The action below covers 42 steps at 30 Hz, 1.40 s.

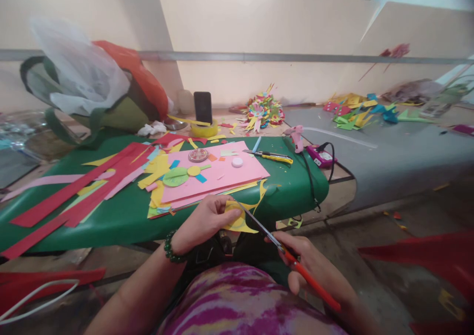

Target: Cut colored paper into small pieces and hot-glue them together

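Observation:
Between thumb and fingers, my left hand [209, 220] pinches a piece of yellow paper [242, 222] above my lap. A curved strip of that paper rises toward the table edge. My right hand [311, 263] grips red-handled scissors [311, 281], whose metal blades point up and left and meet the yellow paper. Whether the blades are parted is hard to make out. Just beyond my hands lies a stack of pink paper sheets [218, 179], with a green leaf-shaped cutout [176, 177] and a yellow paper circle [193, 171] on it.
A yellow utility knife [276, 157] lies beside the stack on the green table cover [122, 233]. Behind it are a pink glue gun [296, 138] and a magenta power strip [320, 156]. Red paper strips [85, 182] spread leftward. A phone [203, 107] stands upright at the back.

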Each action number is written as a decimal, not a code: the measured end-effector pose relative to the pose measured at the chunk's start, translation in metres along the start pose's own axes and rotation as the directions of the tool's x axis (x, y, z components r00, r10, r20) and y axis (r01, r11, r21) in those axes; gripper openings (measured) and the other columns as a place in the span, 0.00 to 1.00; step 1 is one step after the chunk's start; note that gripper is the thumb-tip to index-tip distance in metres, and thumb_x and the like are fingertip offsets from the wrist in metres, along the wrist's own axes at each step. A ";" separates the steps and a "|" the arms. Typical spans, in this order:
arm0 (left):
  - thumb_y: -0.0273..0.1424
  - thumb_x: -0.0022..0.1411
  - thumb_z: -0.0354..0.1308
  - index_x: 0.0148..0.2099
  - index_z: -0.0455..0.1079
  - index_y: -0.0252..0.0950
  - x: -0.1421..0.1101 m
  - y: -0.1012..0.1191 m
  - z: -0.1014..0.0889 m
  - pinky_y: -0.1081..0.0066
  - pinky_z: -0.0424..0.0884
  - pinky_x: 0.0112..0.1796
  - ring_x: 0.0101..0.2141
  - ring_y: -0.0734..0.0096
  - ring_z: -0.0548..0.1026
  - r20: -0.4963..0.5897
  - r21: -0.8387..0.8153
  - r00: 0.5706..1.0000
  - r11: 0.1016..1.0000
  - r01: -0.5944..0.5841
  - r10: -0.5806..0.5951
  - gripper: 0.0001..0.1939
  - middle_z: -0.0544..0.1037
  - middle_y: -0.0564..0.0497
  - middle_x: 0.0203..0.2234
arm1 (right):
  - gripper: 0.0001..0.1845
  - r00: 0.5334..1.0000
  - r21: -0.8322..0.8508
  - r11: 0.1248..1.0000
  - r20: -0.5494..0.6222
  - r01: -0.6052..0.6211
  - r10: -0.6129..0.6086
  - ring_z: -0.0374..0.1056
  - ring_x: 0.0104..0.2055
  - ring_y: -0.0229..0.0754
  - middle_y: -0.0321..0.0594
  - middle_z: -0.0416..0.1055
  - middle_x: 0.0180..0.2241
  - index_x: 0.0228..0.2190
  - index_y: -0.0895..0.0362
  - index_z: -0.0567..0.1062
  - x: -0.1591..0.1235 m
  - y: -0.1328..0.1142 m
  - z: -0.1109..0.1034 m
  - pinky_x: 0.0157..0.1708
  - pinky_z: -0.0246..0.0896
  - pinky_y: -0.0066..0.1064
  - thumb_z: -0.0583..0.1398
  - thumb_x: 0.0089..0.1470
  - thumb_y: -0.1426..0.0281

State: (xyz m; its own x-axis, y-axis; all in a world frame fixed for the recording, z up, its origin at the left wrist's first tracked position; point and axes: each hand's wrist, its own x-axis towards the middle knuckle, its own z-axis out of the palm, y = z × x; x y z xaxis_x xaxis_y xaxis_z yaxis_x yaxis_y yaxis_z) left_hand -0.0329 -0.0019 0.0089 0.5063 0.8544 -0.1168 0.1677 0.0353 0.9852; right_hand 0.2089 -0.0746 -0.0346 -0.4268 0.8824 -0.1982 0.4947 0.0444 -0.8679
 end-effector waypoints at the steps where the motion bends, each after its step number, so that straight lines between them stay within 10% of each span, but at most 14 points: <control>1: 0.40 0.54 0.60 0.29 0.67 0.33 0.000 0.000 0.000 0.77 0.57 0.23 0.21 0.79 0.59 0.001 -0.008 1.000 1.000 -0.009 0.009 0.15 0.64 0.56 0.20 | 0.23 1.000 0.006 1.000 0.001 -0.004 0.004 0.45 0.25 0.35 0.27 0.51 0.23 0.40 0.56 0.74 0.000 0.000 0.000 0.23 0.41 0.26 0.69 0.40 0.68; 42: 0.43 0.54 0.63 0.29 0.69 0.31 -0.004 -0.002 -0.002 0.78 0.63 0.23 0.20 0.79 0.66 0.017 -0.073 0.997 0.994 0.078 -0.077 0.17 0.70 0.55 0.19 | 0.22 1.000 0.008 1.000 0.005 -0.006 0.006 0.45 0.25 0.34 0.27 0.51 0.22 0.40 0.56 0.75 -0.003 0.005 -0.003 0.23 0.43 0.25 0.66 0.38 0.72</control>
State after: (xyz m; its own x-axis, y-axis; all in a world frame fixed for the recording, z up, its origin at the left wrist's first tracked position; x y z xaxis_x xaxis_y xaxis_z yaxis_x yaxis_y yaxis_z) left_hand -0.0368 -0.0040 0.0077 0.5059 0.8404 -0.1945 0.1449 0.1394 0.9796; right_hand 0.2151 -0.0759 -0.0374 -0.4279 0.8800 -0.2061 0.4912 0.0350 -0.8703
